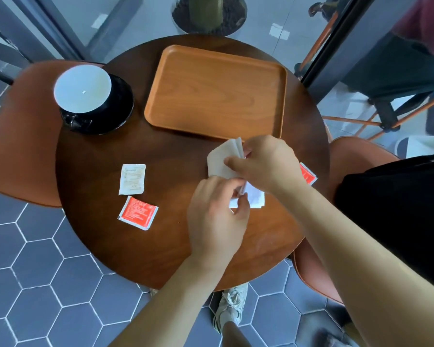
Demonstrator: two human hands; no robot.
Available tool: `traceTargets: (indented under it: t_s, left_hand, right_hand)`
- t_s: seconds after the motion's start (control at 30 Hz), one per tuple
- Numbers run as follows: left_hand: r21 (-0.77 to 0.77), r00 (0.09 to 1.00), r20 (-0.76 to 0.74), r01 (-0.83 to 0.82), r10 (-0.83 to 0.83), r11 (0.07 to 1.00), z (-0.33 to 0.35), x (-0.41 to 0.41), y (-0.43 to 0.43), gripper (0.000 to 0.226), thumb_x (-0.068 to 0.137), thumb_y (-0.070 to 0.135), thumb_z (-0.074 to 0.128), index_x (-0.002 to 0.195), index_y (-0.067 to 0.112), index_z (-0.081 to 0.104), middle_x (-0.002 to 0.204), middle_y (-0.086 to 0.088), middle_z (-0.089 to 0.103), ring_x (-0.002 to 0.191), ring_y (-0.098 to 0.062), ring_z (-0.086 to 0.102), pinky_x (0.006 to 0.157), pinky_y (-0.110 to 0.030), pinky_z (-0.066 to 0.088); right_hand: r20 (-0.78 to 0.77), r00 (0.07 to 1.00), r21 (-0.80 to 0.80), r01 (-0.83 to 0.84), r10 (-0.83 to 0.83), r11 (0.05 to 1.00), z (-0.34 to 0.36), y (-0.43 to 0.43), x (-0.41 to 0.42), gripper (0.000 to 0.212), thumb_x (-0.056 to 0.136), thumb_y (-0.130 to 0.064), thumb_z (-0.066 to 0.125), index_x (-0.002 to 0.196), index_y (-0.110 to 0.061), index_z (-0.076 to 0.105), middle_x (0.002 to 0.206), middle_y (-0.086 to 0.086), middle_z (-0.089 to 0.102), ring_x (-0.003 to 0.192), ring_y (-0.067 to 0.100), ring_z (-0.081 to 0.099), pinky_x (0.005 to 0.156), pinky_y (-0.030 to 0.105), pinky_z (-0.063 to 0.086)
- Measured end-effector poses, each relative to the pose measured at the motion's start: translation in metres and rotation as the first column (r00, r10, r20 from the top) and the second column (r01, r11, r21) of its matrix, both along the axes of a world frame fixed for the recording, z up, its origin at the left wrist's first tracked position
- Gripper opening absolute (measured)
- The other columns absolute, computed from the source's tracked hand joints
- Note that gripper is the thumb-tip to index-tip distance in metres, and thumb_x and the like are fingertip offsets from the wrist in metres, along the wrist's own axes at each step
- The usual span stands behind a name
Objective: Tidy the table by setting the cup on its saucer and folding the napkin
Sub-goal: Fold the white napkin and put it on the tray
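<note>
Both forearms reach in from the near rim. The left hand (pixel 216 216) pinches the napkin's (pixel 219 159) near corner, the right hand (pixel 266 164) its middle, just beside the tray's (pixel 216 91) near edge. The cup (pixel 83 88) sits on its saucer (pixel 122 108) at the table's (pixel 161 246) left rim.
</note>
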State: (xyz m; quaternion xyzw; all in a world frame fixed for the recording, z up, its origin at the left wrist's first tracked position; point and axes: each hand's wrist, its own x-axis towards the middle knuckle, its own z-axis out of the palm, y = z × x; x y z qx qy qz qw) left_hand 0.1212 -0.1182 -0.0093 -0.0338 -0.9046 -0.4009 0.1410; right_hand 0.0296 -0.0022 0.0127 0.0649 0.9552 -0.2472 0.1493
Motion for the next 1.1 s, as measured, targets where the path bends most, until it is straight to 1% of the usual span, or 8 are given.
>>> traceTargets:
  t_s: [0.27,0.4,0.53,0.63,0.7,0.8,0.93,1.1]
  left_hand:
    - [-0.169,0.981,-0.042,0.181,-0.191,0.969,-0.022,0.001,0.029,0.008,0.079,0.015,0.073,0.086,0.015,0.069,0.082,0.0,0.062,0.082,-0.028,0.059,0.072,-0.044,0.047]
    - [-0.16,0.988,-0.062,0.13,-0.141,0.979,-0.029,-0.008,0.023,0.009,0.081,0.014,0.066,0.089,0.012,0.07,0.088,-0.005,0.062,0.089,-0.03,0.057,0.075,-0.042,0.047]
    - [-0.312,0.987,0.019,0.157,-0.159,0.937,-0.041,-0.026,0.015,0.034,0.086,0.014,0.062,0.118,0.003,0.065,0.123,-0.017,0.062,0.124,-0.039,0.053,0.103,-0.048,0.045]
    - [-0.424,0.944,0.22,0.318,-0.244,0.848,-0.05,-0.038,0.014,0.059,0.098,0.035,0.05,0.147,0.003,0.045,0.155,-0.019,0.041,0.152,-0.038,0.025,0.122,-0.052,0.026]
    - [-0.499,0.913,0.309,0.393,-0.265,0.772,-0.058,-0.044,0.011,0.069,0.103,0.05,0.032,0.156,0.007,0.029,0.165,-0.016,0.025,0.156,-0.033,0.011,0.126,-0.051,0.018]
    - [-0.554,0.904,0.337,0.417,-0.264,0.721,-0.068,-0.046,0.009,0.075,0.103,0.059,0.013,0.159,0.011,0.02,0.168,-0.015,0.018,0.157,-0.032,0.006,0.126,-0.052,0.016]
    - [-0.582,0.911,0.317,0.407,-0.264,0.704,-0.077,-0.046,0.012,0.076,0.103,0.061,0.023,0.16,0.011,0.019,0.168,-0.016,0.017,0.157,-0.031,0.005,0.125,-0.053,0.016]
    - [-0.605,0.916,0.302,0.398,-0.265,0.689,-0.08,-0.048,0.011,0.074,0.104,0.061,0.017,0.16,0.013,0.016,0.169,-0.015,0.014,0.157,-0.03,0.005,0.125,-0.053,0.016]
  right_hand:
    - [-0.069,0.993,-0.009,0.091,-0.091,0.996,-0.029,0.039,0.016,0.022,0.086,-0.043,0.063,0.089,-0.021,0.064,0.084,-0.005,0.067,0.08,0.021,0.061,0.061,0.031,0.042]
    - [-0.038,0.987,-0.083,0.154,-0.158,0.985,-0.043,0.045,0.022,0.02,0.087,-0.038,0.063,0.086,-0.017,0.061,0.079,-0.007,0.064,0.076,0.02,0.06,0.055,0.028,0.039]
    - [-0.023,0.974,-0.087,0.224,-0.227,0.971,-0.054,0.046,0.031,0.019,0.088,-0.039,0.064,0.088,-0.021,0.059,0.078,-0.008,0.063,0.074,0.019,0.061,0.055,0.027,0.038]
    - [-0.06,0.969,-0.067,0.235,-0.239,0.97,-0.058,0.045,0.036,0.021,0.09,-0.038,0.065,0.094,-0.017,0.062,0.083,-0.003,0.068,0.075,0.02,0.063,0.059,0.029,0.043]
    - [-0.098,0.971,-0.034,0.216,-0.218,0.976,-0.06,0.042,0.037,0.022,0.09,-0.033,0.067,0.096,-0.013,0.061,0.085,0.001,0.069,0.075,0.023,0.064,0.058,0.03,0.044]
    - [-0.217,0.959,-0.021,0.183,-0.183,0.983,-0.059,0.039,0.039,0.026,0.086,-0.026,0.072,0.094,-0.014,0.052,0.09,0.003,0.062,0.072,0.024,0.059,0.052,0.027,0.038]
    - [-0.44,0.892,0.132,-0.055,0.108,0.99,-0.062,0.044,0.045,0.036,0.087,-0.014,0.071,0.121,-0.011,0.061,0.113,0.006,0.06,0.091,0.028,0.057,0.067,0.037,0.052]
    - [-0.459,0.857,0.147,-0.185,0.233,0.972,-0.075,0.056,0.04,0.032,0.086,-0.003,0.069,0.118,-0.001,0.067,0.104,0.011,0.064,0.084,0.03,0.055,0.069,0.044,0.052]
